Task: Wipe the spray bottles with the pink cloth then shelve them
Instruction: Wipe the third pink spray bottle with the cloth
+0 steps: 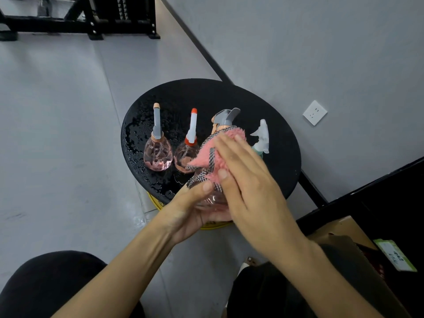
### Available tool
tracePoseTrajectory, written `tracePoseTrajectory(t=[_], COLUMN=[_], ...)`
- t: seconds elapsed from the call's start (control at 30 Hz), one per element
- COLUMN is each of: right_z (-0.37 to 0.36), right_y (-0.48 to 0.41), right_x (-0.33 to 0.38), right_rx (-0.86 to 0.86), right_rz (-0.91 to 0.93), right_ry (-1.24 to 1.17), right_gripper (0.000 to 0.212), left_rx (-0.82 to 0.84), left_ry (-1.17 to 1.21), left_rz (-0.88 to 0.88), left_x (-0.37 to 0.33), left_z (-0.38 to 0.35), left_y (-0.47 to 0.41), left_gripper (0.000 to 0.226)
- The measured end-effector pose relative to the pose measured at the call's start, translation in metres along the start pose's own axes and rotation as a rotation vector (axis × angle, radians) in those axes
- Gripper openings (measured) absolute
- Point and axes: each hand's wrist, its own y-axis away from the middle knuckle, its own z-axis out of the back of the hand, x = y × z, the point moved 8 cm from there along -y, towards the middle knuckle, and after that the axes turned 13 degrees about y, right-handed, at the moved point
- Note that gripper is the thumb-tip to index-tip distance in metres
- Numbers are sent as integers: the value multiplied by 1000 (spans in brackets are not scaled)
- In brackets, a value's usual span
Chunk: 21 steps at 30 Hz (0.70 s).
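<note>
My left hand (191,210) grips a clear pink spray bottle (212,199) with a grey trigger head from below, lifted above the near edge of a round black stool (270,104). My right hand (243,177) presses the pink cloth (210,157), which has a checked border, flat against the bottle's side. On the wet stool top stand a pink bottle with a grey nozzle (157,154), a pink bottle with a white and red nozzle (187,154), and a bottle with a frosted white trigger (261,138), mostly hidden behind my right hand.
A grey wall with a white socket (314,112) rises right of the stool. A black shelf unit (378,203) with a cardboard box stands at the right. A black metal frame (91,21) lies on the floor far left. My knees fill the bottom.
</note>
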Motion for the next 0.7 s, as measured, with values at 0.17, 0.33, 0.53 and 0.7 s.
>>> tracePoseTrajectory(t=[0.17, 0.33, 0.53, 0.7], right_z=[0, -10, -11, -7], right_y=[-24, -1, 12, -15], right_x=[-29, -19, -13, -45], right_rx=[7, -30, -65, -51], right_rz=[-150, -103, -30, -163], right_ry=[-200, -172, -119, -334], right_gripper=[45, 51, 49, 49], left_rx=[45, 16, -18, -2], left_ry=[-12, 9, -62, -135], left_rz=[13, -43, -18, 20], left_x=[0, -4, -3, 3], left_z=[-8, -2, -2, 0], left_y=[-1, -5, -5, -10], left_gripper=[71, 61, 92, 77])
